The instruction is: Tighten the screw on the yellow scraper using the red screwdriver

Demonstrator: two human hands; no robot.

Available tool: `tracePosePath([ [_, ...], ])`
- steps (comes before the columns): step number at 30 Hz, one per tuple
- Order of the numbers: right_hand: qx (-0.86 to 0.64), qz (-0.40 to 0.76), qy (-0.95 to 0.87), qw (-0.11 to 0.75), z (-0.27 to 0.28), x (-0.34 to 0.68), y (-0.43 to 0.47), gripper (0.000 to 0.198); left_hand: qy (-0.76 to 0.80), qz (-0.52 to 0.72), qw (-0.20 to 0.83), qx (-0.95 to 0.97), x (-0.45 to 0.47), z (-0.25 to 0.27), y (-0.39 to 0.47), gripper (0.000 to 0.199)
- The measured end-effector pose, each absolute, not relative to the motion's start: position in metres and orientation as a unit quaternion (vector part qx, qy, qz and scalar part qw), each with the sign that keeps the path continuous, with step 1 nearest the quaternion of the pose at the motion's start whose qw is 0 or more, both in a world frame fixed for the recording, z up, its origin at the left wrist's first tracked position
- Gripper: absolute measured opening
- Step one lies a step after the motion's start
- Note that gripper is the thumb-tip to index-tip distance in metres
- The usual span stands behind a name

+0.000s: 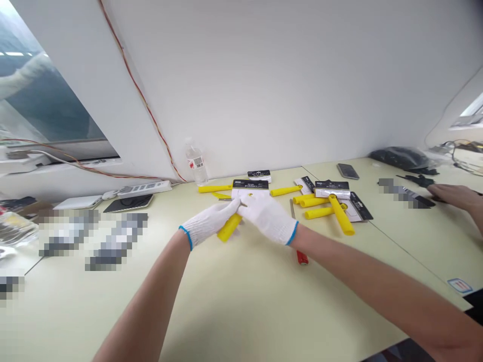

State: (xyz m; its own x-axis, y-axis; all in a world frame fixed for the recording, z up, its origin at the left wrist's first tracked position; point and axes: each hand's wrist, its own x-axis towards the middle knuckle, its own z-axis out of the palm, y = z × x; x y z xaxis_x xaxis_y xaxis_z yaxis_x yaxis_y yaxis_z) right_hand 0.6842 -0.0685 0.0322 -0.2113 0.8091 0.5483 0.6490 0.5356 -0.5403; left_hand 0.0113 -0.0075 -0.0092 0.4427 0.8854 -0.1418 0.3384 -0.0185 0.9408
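Observation:
Both my hands wear white knit gloves with blue cuffs and meet over a yellow plastic handle (228,229) in front of me. My left hand (213,218) is closed on it from the left side. From the right, my right hand (266,213) is closed over its upper part, and its fingers hide the join. Just beyond the fingers shows a black-and-white card (250,185). A thin metal piece sticks out near my left fingertips; what it belongs to is hidden. Under my right forearm lies a screwdriver with a red handle (302,258), partly covered.
Several yellow handles (341,216) with black-and-white cards lie to the right, another yellow handle (215,189) behind my left hand. A plastic bottle (196,163) stands by the wall. Phones (129,202) and a power strip (145,189) lie left. Another person's hand (455,195) is far right.

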Motion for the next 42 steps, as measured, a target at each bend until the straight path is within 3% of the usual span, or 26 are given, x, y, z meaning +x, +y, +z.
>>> tracePosePath([
  [3, -0.444, 0.028, -0.782, 0.436, 0.034, 0.623, -0.074, 0.055, 0.438, 0.203, 0.54, 0.689, 0.009, -0.009, -0.033, 0.057],
  [5, -0.418, 0.079, -0.804, 0.416, 0.033, 0.502, -0.07, 0.049, 0.446, 0.188, 0.52, 0.704, 0.001, -0.007, -0.046, 0.053],
  [7, -0.456, 0.106, -0.764, 0.445, 0.027, 0.368, -0.061, 0.071, 0.469, 0.181, 0.502, 0.704, -0.009, -0.005, -0.055, 0.051],
  [11, -0.45, 0.129, -0.774, 0.427, 0.0, 0.22, -0.034, 0.058, 0.523, 0.206, 0.46, 0.688, -0.022, -0.005, -0.063, 0.054],
  [15, -0.46, 0.145, -0.768, 0.422, -0.027, 0.22, -0.02, 0.063, 0.535, 0.219, 0.454, 0.678, -0.021, -0.01, -0.061, 0.054],
  [20, -0.471, 0.269, -0.728, 0.418, -0.047, 0.223, -0.03, 0.06, 0.534, 0.279, 0.418, 0.68, -0.011, -0.021, -0.061, 0.05],
  [27, -0.45, 0.331, -0.717, 0.415, -0.034, 0.219, -0.035, 0.056, 0.537, 0.289, 0.379, 0.696, -0.015, -0.019, -0.061, 0.055],
  [30, -0.436, 0.374, -0.701, 0.421, -0.025, 0.221, -0.042, 0.054, 0.548, 0.354, 0.351, 0.672, -0.022, -0.007, -0.06, 0.053],
  [33, -0.417, 0.44, -0.693, 0.39, -0.019, 0.218, -0.051, 0.059, 0.541, 0.406, 0.362, 0.642, -0.023, 0.004, -0.061, 0.049],
  [36, -0.41, 0.495, -0.681, 0.352, -0.02, 0.21, -0.057, 0.057, 0.544, 0.366, 0.394, 0.644, -0.018, 0.008, -0.064, 0.044],
  [42, -0.43, 0.495, -0.677, 0.334, -0.029, 0.208, -0.058, 0.047, 0.533, 0.348, 0.457, 0.621, -0.017, -0.005, -0.06, 0.05],
])
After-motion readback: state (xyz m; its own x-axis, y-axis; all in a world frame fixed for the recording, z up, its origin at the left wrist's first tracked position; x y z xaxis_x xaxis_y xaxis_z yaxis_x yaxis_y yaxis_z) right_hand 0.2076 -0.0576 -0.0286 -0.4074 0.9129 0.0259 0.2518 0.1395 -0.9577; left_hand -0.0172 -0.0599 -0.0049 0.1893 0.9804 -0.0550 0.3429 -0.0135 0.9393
